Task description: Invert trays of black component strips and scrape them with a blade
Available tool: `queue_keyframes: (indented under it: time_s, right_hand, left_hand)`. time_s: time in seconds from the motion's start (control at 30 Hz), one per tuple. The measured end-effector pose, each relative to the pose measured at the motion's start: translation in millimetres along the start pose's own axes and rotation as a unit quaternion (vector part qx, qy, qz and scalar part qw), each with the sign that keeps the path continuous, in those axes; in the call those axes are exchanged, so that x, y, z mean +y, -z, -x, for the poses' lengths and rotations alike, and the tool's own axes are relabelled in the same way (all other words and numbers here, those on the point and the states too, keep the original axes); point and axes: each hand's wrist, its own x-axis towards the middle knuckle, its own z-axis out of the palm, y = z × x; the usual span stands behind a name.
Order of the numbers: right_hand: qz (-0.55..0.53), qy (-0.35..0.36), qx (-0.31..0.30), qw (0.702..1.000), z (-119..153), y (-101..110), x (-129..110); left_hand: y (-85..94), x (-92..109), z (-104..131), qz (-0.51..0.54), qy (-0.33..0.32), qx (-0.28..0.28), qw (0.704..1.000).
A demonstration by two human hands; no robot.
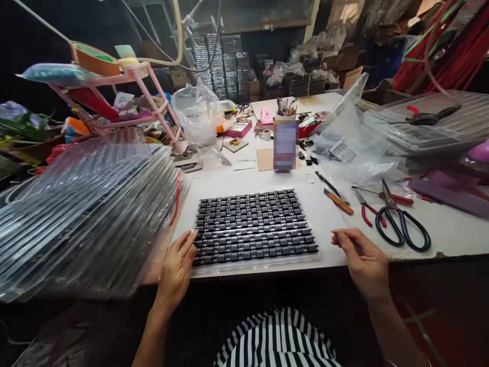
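A clear plastic tray [255, 268] packed with rows of small black parts [252, 224] lies on the white table in front of me. My left hand [176, 270] rests at the tray's near left corner, fingertips touching its left edge. My right hand [362, 261] hovers just past the tray's right edge, fingers loosely curled, nothing held. A tall slanted stack of similar trays wrapped in clear plastic [84, 214] sits to the left, beside my left hand.
Black-handled scissors [401, 224], red-handled pliers [364, 211] and a brown-handled knife [339, 202] lie right of the tray. Clear bags [355, 142], a pen cup [285, 142], a pink rack [126, 97] and more tray stacks [431, 122] crowd the back and right.
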Motion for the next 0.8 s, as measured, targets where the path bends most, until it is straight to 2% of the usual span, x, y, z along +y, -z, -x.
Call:
queue_keyframes:
  time_s: [0.2, 0.43, 0.57, 0.73, 0.8]
  right_hand:
    - [-0.002, -0.043, -0.009, 0.999, -16, -16, 11]
    - [0.075, 0.013, -0.054, 0.996, -30, -27, 11]
    - [0.086, 0.016, -0.064, 0.994, -29, -27, 12]
    - [0.087, 0.005, -0.066, 0.994, -27, -27, 12]
    - [0.086, 0.006, -0.067, 0.994, -27, -28, 12]
  left_hand:
    - [-0.3, -7, 5, -0.023, -0.023, -0.007, 0.999]
    - [-11.0, 0, 5, -0.073, -0.004, -0.035, 0.997]
    - [-17.6, 3, 5, -0.1, -0.014, -0.037, 0.994]
    - [-13.4, 6, 3, -0.072, 0.055, -0.056, 0.994]
    - [-12.3, 6, 0, -0.063, 0.062, -0.066, 0.994]
